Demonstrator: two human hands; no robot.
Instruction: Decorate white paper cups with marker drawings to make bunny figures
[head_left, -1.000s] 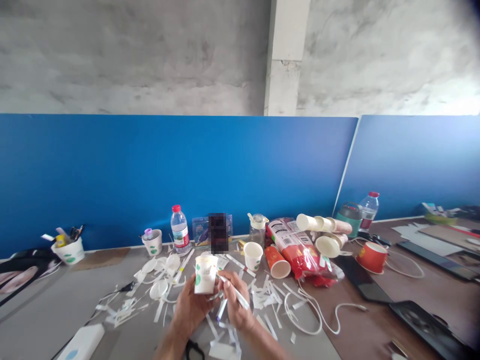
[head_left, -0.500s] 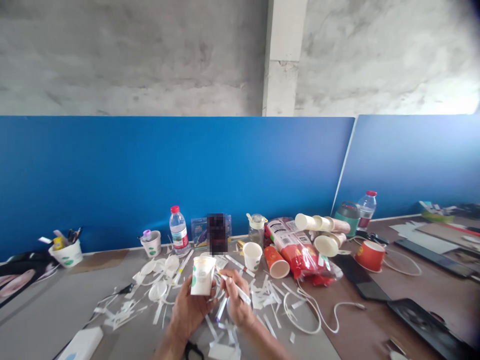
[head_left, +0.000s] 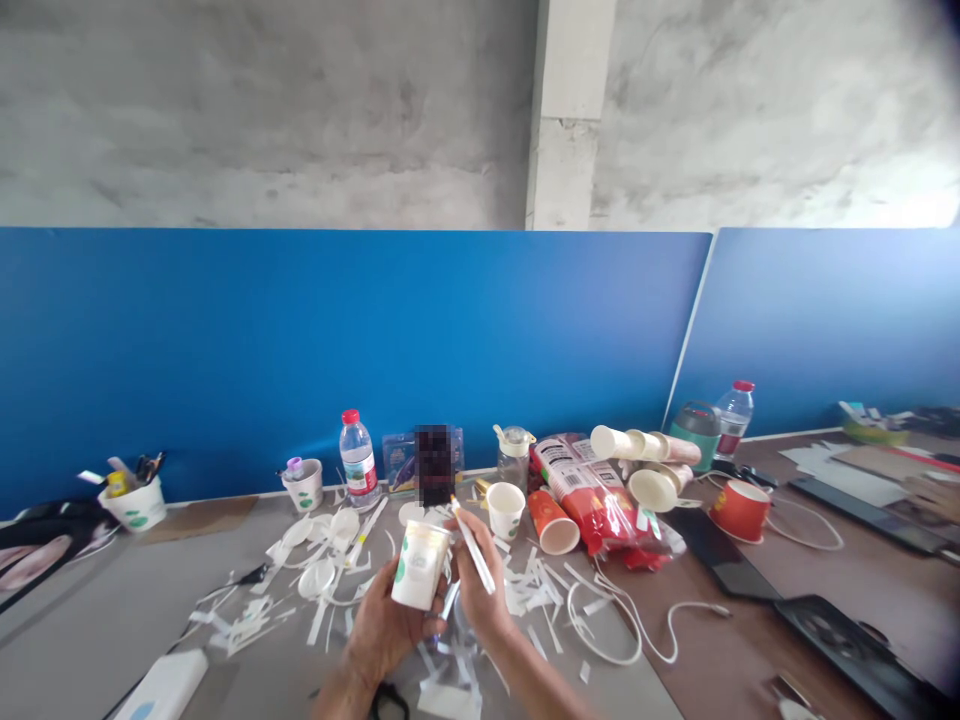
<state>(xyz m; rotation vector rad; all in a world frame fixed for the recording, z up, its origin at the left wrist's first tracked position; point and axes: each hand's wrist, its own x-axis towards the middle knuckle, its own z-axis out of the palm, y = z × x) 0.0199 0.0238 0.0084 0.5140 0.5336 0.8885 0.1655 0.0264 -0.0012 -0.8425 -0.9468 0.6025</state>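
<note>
left hand (head_left: 386, 625) of the person is closed around the lower part of a white paper cup with green leaf print (head_left: 420, 568), and the right hand (head_left: 480, 607) is gripping a slim white pen (head_left: 474, 550). from my place, i see behind them a wide blue partition panel (head_left: 337, 340), and below it a grey table top (head_left: 255, 680). on its right part lies a shiny red and white plastic package (head_left: 577, 480). a clear plastic bottle with red cap (head_left: 358, 465) stands near the panel, left of the hands. the held cup is slightly tilted, lifted over the table. the pen leans, its tip upward, near the cup rim. thin white paper strips (head_left: 538, 598) are scattered around.
</note>
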